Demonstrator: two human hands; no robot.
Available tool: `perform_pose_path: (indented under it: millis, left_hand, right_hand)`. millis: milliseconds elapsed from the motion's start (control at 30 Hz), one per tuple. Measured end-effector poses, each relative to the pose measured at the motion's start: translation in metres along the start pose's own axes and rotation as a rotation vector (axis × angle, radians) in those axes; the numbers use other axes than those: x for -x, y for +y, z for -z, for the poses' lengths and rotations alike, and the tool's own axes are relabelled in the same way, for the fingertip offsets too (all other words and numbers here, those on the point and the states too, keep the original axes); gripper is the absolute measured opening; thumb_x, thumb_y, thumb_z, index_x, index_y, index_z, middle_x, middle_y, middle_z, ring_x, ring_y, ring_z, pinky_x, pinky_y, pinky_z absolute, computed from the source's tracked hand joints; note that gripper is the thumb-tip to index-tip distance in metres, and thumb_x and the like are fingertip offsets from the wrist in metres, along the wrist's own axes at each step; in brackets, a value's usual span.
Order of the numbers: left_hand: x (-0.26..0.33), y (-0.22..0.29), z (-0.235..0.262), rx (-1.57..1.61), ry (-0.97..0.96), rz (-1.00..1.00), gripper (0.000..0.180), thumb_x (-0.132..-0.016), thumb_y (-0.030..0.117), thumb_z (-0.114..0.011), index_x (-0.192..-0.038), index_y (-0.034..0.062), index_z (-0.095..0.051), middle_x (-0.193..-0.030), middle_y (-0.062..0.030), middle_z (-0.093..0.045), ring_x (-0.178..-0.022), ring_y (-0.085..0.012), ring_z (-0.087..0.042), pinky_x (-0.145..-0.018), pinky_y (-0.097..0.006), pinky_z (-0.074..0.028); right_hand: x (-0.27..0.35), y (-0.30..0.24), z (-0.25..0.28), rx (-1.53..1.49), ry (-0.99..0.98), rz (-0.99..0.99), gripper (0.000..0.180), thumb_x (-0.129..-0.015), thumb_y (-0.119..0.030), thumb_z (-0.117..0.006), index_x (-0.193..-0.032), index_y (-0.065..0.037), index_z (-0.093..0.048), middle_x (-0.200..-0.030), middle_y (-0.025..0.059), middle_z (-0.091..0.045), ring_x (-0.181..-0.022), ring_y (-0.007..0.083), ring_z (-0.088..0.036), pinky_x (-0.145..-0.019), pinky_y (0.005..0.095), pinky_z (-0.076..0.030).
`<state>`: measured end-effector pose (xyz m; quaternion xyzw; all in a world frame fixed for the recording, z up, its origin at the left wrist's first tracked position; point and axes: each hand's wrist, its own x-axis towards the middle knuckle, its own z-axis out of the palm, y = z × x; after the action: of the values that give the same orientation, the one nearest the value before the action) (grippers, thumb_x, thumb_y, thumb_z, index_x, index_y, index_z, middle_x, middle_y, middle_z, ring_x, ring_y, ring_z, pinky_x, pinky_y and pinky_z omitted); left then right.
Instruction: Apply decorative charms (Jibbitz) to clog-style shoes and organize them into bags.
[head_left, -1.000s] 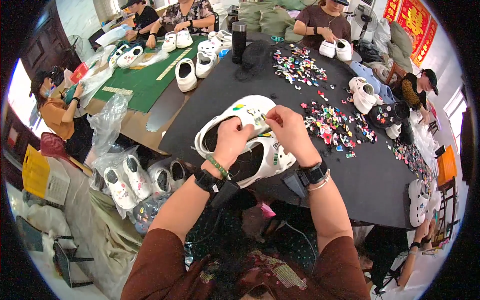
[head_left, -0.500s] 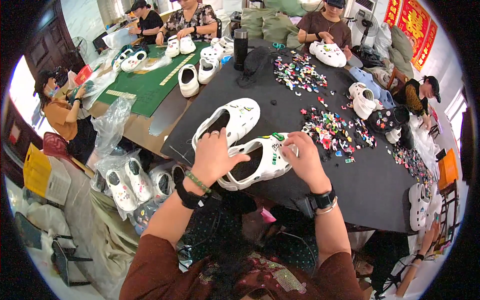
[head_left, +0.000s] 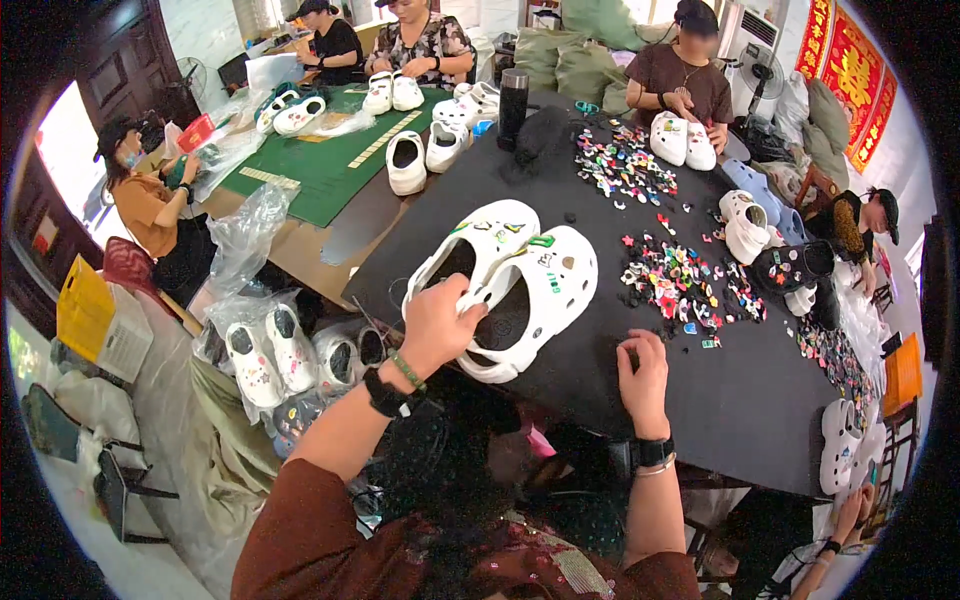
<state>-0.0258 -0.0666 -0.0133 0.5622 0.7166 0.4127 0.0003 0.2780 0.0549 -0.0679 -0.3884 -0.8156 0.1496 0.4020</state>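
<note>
While the left hand [head_left: 440, 325] clamps both white clogs [head_left: 510, 280] by their heels, the right hand [head_left: 643, 372] rests loosely curled and holding nothing on the black table [head_left: 720, 400].

The pair lies near the table's near-left edge, several small charms already pressed into the uppers, holes unfilled; a heap of coloured charms [head_left: 680, 285] sits just right, so decorating looks partly done.

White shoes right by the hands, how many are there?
2: one white clog gripped by the left hand, another white clog touching beside it. More lie farther off.
</note>
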Motion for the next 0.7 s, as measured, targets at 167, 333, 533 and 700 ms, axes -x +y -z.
perform_pose_path:
  millis: [167, 333, 533, 700]
  left_hand:
    - [-0.014, -0.014, 0.040, 0.044, 0.248, 0.037, 0.027, -0.078, 0.021, -0.077, -0.091, 0.0015, -0.063, -0.077, -0.0175, -0.065, -0.072, -0.0365, -0.064, -0.067, -0.041, -0.050]
    - [-0.068, -0.059, 0.094, 0.210, 0.303, 0.093, 0.025, -0.081, 0.016, -0.077, -0.090, -0.0018, -0.063, -0.074, -0.0115, -0.065, -0.066, -0.0184, -0.058, -0.065, -0.032, -0.047]
    - [-0.117, -0.139, 0.102, 0.195, 0.186, 0.261, 0.023, -0.084, 0.015, -0.075, -0.093, -0.0036, -0.065, -0.082, -0.0087, -0.069, -0.073, -0.0124, -0.059, -0.068, -0.029, -0.047]
    - [-0.166, -0.174, 0.094, 0.175, 0.190, 0.303, 0.023, -0.085, 0.014, -0.074, -0.094, -0.0048, -0.065, -0.087, -0.0102, -0.070, -0.079, -0.0133, -0.061, -0.071, -0.030, -0.048]
  right_hand:
    - [0.010, 0.002, -0.004, 0.078, -0.032, 0.059, 0.010, -0.082, -0.002, -0.067, -0.089, -0.001, -0.060, -0.109, 0.0172, -0.061, -0.104, 0.0366, -0.056, -0.091, 0.0445, -0.046]
    - [0.006, -0.009, -0.003, 0.108, -0.030, 0.112, 0.013, -0.081, 0.000, -0.067, -0.090, -0.001, -0.059, -0.106, 0.0160, -0.060, -0.101, 0.0359, -0.056, -0.089, 0.0446, -0.046]
    - [0.003, -0.009, -0.005, 0.174, -0.062, 0.073, 0.013, -0.081, 0.000, -0.067, -0.091, -0.002, -0.058, -0.106, 0.0147, -0.060, -0.102, 0.0353, -0.056, -0.091, 0.0449, -0.046]
    - [-0.001, -0.019, -0.002, 0.192, -0.097, 0.021, 0.013, -0.080, 0.001, -0.066, -0.090, -0.001, -0.058, -0.107, 0.0151, -0.060, -0.104, 0.0357, -0.055, -0.093, 0.0450, -0.045]
